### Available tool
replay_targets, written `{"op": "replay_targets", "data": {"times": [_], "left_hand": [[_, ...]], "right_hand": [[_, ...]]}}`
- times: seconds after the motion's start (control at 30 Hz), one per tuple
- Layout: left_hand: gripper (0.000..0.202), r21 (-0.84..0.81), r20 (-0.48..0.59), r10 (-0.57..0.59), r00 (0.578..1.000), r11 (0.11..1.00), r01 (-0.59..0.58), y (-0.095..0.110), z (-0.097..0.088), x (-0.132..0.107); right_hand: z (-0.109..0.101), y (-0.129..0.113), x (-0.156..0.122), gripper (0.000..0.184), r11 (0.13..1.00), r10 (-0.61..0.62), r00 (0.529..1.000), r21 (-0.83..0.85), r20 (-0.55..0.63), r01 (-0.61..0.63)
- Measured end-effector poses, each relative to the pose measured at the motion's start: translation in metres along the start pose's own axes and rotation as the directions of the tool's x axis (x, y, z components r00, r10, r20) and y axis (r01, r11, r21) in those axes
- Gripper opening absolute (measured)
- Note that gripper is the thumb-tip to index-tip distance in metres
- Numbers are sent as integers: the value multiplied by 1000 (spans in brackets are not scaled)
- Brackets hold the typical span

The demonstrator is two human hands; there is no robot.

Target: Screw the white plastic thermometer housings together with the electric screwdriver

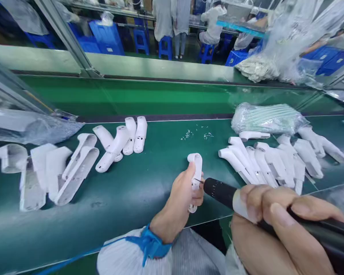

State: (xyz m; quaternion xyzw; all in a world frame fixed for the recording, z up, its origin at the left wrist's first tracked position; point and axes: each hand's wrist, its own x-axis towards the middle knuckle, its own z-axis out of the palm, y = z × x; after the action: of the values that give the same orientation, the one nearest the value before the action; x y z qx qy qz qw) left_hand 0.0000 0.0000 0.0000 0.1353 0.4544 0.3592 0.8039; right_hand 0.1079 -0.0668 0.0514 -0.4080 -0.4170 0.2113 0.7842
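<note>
My left hand [180, 198] is closed round a white plastic thermometer-shaped housing [196, 166], holding it upright over the green mat [149, 175]. My right hand [272, 221] grips a black electric screwdriver [220, 192]. Its thin bit touches the side of the housing near my left thumb. A small scatter of tiny screws [196, 134] lies on the mat just beyond the housing.
Several white housings [263, 160] lie piled at the right, with a plastic bag of parts [268, 118] behind them. More housings [123, 139] and open half-shells [54, 170] lie at the left. A green conveyor belt [160, 97] runs behind. People stand and sit at the far benches.
</note>
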Motion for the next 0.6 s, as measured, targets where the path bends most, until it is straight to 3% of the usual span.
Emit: {"op": "replay_targets", "data": {"times": [0.17,0.27,0.33,0.4,0.47,0.5,0.53,0.6], "left_hand": [[63,55,1,7,1000,998,-7,-3,-1,0],[61,112,12,10,1000,994,-12,0,-3,1],[57,194,37,5,999,981,-12,5,-7,2],[49,369,48,34,998,928,-49,10,-16,2],[40,613,26,186,982,773,-163,14,-29,4],[36,722,15,320,947,652,-232,14,-36,5],[32,805,16,467,884,518,-289,14,-43,7],[30,893,49,696,716,290,-343,10,-56,12]], "right_hand": [[4,8,-2,28,998,53,998,-17,-32,-53],[8,16,5,21,997,23,999,74,-48,-20],[12,23,15,15,989,74,989,136,-127,-57],[14,32,30,14,974,173,961,181,-214,-135],[15,45,48,19,967,213,932,203,-294,-156],[15,53,58,21,970,197,922,201,-333,-134],[14,63,68,23,977,156,914,193,-374,-88],[12,83,88,25,984,114,904,169,-413,-47]]}}
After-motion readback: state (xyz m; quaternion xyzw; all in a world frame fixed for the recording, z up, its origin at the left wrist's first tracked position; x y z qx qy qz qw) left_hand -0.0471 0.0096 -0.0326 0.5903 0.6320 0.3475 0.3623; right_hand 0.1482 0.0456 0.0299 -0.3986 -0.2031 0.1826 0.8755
